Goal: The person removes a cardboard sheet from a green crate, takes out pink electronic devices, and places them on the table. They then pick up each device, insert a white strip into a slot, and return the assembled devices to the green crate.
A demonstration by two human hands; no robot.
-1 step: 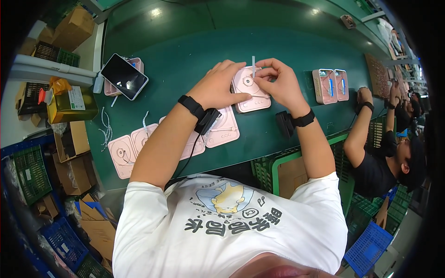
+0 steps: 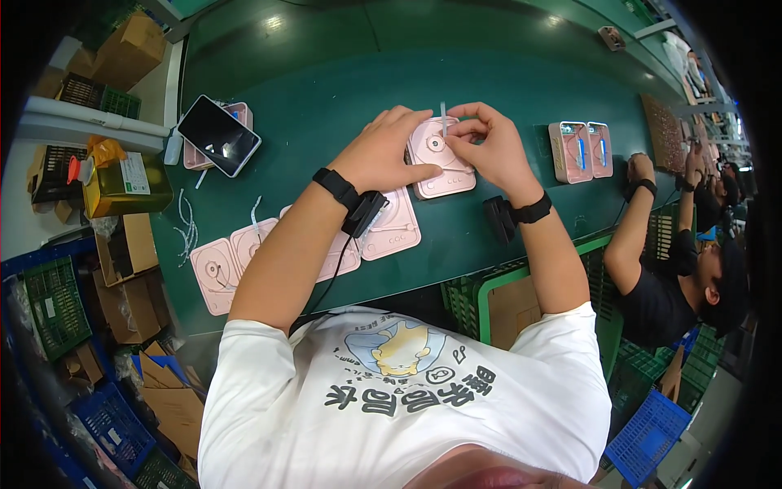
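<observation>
A pink square case point(image 2: 442, 181) with a round turntable-like face lies on the green table in front of me. My left hand point(image 2: 383, 149) grips it from the left, thumb across the lower face and fingers along the far left edge. Over its upper right part, my right hand point(image 2: 491, 147) has thumb and fingertips pinched on a narrow whitish strip point(image 2: 443, 114), which stands up past the case's far edge. The strip's lower end reaches the face near the round hub point(image 2: 436, 143); the fingers partly hide it. More pink cases point(image 2: 213, 273) lie in a row, partly behind my left forearm.
Two open pink shells point(image 2: 574, 155) with blue parts inside lie at the right. At the left, a black-screened phone point(image 2: 218, 134) rests on another pink case, near loose clear strips point(image 2: 187, 231) and a yellow metal can point(image 2: 130, 183). A co-worker's arm point(image 2: 634, 224) reaches in at the right.
The upper end of the strip has tipped very slightly left. Both hands and the case look the same.
</observation>
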